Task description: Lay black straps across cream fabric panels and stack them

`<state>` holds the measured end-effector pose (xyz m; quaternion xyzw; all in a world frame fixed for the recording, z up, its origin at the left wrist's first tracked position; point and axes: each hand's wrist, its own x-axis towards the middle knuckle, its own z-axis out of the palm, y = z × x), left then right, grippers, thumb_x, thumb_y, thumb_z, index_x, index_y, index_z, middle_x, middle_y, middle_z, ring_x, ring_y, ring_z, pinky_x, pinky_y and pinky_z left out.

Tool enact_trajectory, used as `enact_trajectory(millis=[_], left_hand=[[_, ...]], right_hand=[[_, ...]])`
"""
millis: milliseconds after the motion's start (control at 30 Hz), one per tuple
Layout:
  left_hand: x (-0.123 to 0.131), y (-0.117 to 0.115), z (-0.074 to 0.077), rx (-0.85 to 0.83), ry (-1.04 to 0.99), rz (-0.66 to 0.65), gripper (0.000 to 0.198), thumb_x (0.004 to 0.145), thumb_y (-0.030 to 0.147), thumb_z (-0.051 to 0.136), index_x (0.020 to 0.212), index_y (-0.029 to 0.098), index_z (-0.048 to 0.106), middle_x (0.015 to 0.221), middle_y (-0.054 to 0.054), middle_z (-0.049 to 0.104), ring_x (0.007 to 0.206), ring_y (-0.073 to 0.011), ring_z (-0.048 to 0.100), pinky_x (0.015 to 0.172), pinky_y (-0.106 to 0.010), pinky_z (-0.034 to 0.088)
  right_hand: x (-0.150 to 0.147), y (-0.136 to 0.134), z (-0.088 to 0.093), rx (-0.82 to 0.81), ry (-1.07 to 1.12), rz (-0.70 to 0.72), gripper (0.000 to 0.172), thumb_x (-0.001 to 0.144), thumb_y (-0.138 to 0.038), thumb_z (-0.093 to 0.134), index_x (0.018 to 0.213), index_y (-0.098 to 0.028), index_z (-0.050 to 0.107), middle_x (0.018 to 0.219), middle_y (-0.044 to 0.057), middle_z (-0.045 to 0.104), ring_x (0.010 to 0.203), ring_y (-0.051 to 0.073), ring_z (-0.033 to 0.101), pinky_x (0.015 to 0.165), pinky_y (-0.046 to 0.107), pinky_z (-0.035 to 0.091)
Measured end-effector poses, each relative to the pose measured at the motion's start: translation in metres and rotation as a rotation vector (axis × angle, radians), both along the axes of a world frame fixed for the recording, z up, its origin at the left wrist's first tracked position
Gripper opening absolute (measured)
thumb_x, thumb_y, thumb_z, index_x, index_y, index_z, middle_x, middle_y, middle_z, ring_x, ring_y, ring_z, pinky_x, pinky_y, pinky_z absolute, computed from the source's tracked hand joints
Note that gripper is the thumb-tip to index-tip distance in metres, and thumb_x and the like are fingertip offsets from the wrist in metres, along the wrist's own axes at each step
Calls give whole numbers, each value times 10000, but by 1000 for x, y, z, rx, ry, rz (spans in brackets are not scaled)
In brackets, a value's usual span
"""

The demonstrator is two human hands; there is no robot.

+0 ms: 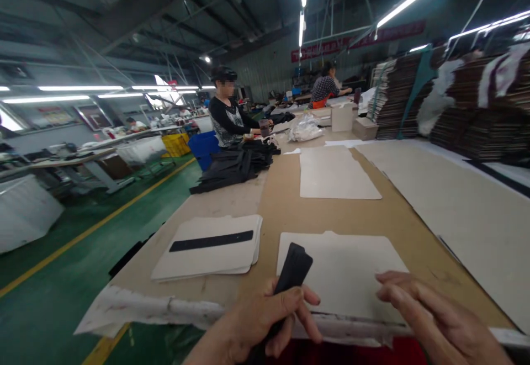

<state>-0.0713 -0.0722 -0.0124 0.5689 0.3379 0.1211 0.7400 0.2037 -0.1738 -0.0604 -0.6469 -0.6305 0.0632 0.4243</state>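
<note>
My left hand (269, 315) is closed around a small stack of black strips (295, 265), which tilts up over the near edge of the table. Right under it lies a pale board (348, 263) with rounded corners and a small tab on its far edge. Over that board's right side hovers my right hand (426, 304), fingers stretched out and seemingly holding nothing; whether it touches the board I cannot tell. To the left is a pile of similar boards (215, 263), with one black strip (211, 241) lying flat across the top one.
Farther up the table lies another pale board (335, 172). Black strips (240, 163) are heaped at the left edge, near a person (229, 111). A long pale sheet (464, 205) covers the right side. Tall stacks of brown sheets (480, 127) stand behind it.
</note>
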Motion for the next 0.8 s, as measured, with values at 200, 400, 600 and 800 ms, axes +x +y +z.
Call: enact_trajectory(millis=[200, 400, 600, 800], left_hand=[[19, -2, -17, -137, -175, -68, 521, 860, 572, 597, 1115, 118, 601, 775, -72, 737, 347, -45, 480, 317, -157, 272], [25, -3, -13, -98, -129, -27, 516, 842, 569, 605, 1058, 101, 609, 583, -6, 656, 309, -47, 428, 308, -160, 253], [28, -2, -22, -151, -118, -16, 563, 832, 600, 607, 1073, 90, 610, 650, -41, 691, 341, -58, 484, 314, -165, 256], [34, -4, -20, -115, -34, -30, 524, 826, 580, 629, 1005, 88, 638, 680, -43, 682, 390, -62, 520, 339, -159, 278]], right_hand=[[-67, 28, 36, 60, 124, 148, 344, 961, -364, 464, 1237, -254, 638, 1196, 83, 666, 1037, 176, 667, 858, 265, 570], [-72, 30, 29, 45, 59, 231, 365, 974, -302, 454, 1307, -250, 594, 1204, 87, 647, 1093, 165, 643, 916, 261, 548], [-70, 23, 29, 133, 54, 136, 247, 937, -322, 533, 1143, -254, 650, 1161, 75, 660, 1051, 179, 654, 877, 275, 566], [-72, 19, 35, -61, 216, 142, 190, 925, -401, 549, 905, -247, 660, 805, 7, 691, 703, 134, 661, 571, 183, 544]])
